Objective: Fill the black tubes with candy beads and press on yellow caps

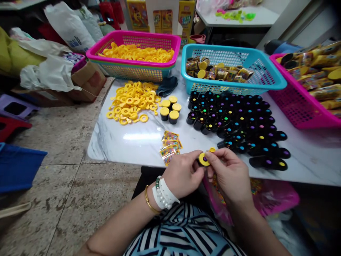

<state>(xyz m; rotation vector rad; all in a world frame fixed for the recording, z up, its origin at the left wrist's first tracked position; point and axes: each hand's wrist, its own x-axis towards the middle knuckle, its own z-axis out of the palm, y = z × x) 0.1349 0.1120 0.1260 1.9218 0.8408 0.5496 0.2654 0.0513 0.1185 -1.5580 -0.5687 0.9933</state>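
My left hand (183, 174) is closed around a small black cup, just above the table's front edge. A yellow ring lid (203, 159) sits on the cup, and something purple shows through its hole. The fingertips of my right hand (229, 174) pinch the lid's right side, where its small yellow flap (212, 150) sticks up. Left of my hands lie fanned-out colourful stickers (170, 145). Beyond them stand several black cups with closed yellow lids (174, 115), beside a pile of loose yellow lids (130, 103). Rows of open black cups (237, 122) with coloured bits inside fill the right.
At the back, a pink basket (133, 34) holds yellow lids and a blue basket (237, 87) holds labelled cups. Another pink basket (306, 103) stands at right. A dark cloth (167, 86) lies between. Below the table edge is a pink container (285, 199) with plastic lining.
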